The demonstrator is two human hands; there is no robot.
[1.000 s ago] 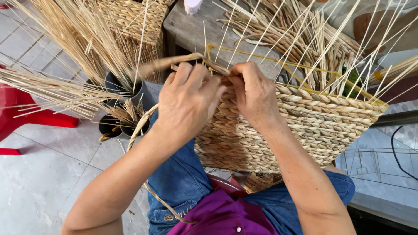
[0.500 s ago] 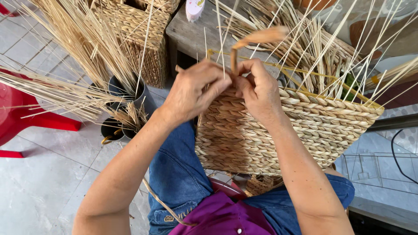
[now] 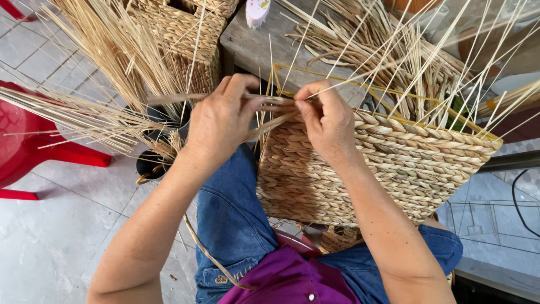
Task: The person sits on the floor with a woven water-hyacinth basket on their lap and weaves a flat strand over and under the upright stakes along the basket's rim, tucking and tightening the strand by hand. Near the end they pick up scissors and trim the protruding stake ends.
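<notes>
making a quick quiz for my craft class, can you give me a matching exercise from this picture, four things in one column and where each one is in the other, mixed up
Things:
1. woven basket
2. red plastic chair
3. left hand
4. wooden bench

Places:
A. at the far left, on the tiled floor
B. on the person's lap, against the blue jeans
C. beyond the basket, at the top of the view
D. pinching a flat weaving strand left of the basket's corner

Pairs: 1-B, 2-A, 3-D, 4-C
</notes>
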